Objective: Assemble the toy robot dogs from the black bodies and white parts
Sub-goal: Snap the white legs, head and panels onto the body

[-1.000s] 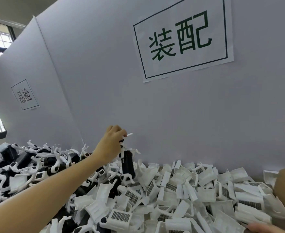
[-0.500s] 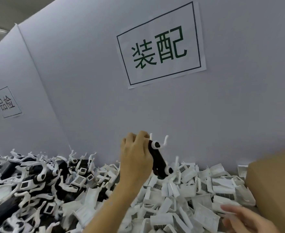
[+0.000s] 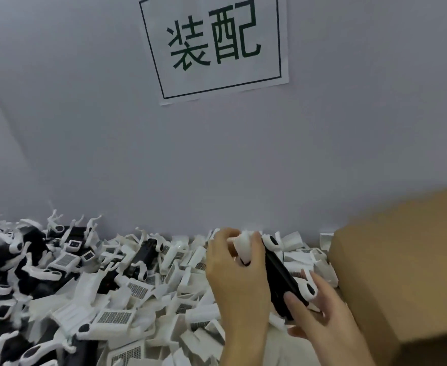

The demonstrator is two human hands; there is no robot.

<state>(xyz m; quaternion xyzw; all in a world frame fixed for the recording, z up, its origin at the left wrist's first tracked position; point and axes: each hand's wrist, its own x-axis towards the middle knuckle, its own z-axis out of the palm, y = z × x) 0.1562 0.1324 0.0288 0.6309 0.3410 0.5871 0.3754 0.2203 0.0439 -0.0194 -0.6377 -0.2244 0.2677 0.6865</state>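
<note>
A white sign (image 3: 213, 47) at upper centre reads "装配" in dark green. Low and right of centre, the left hand (image 3: 236, 273) grips a black body (image 3: 279, 278) with white legs; the right hand (image 3: 322, 320) curls round its lower end. A cardboard box (image 3: 407, 273) crowds the right edge; loose white parts (image 3: 116, 317) heap lower left.

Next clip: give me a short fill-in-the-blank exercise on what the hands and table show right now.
1. The left hand holds a ____ part against the black body.
2. The right hand supports the body's ____ end.
3. A ____ box stands right of the hands.
4. The sign hangs ____ the pile of parts.

Missing: white; lower; cardboard; above
</note>
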